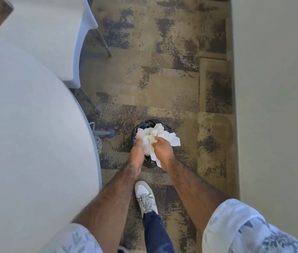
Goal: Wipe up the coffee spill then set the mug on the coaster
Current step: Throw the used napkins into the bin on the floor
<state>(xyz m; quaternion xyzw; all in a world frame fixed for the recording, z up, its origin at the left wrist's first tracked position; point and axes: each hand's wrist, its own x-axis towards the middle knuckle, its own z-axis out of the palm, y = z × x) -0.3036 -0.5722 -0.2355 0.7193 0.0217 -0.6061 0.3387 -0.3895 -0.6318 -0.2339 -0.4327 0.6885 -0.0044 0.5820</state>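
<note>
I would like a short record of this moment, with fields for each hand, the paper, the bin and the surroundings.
left hand: left hand grips the crumpled paper towels on their left side
right hand: right hand has its grip on their right side
paper towels: white wad held over the bin's opening
bin: small bin with black liner, on the patterned carpet
surroundings: white round table at left, white chair behind it
mug and coaster: not in view

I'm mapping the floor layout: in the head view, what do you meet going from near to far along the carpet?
White sneaker → both hands, left hand and right hand, gripping crumpled paper towels over the black-lined bin → chair leg.
</note>
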